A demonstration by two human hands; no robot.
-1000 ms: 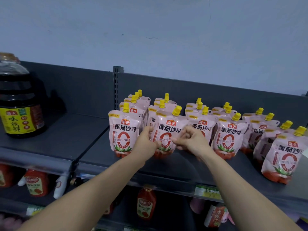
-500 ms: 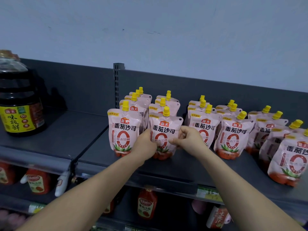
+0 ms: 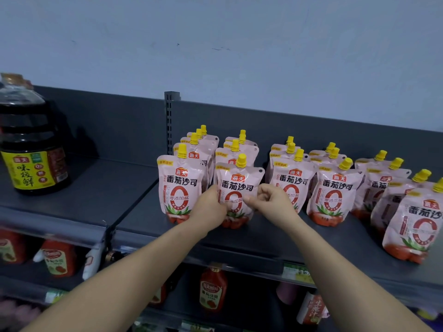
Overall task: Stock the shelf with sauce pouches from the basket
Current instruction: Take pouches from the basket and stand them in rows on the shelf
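Pink sauce pouches with yellow caps stand in several rows on the dark grey top shelf. The front pouch of the second row stands upright, and both hands are on it. My left hand grips its lower left edge. My right hand pinches its right edge with curled fingers. A neighbouring front pouch stands just to the left, and another to the right. The basket is out of view.
A large dark soy sauce jug stands at the shelf's far left, with bare shelf between it and the pouches. A slotted upright post rises behind the pouches. Red sauce bottles fill the lower shelf.
The held pouch, tilted right a second ago, now stands straight in line with its row. Both hands stayed on its sides. The view has shifted slightly.
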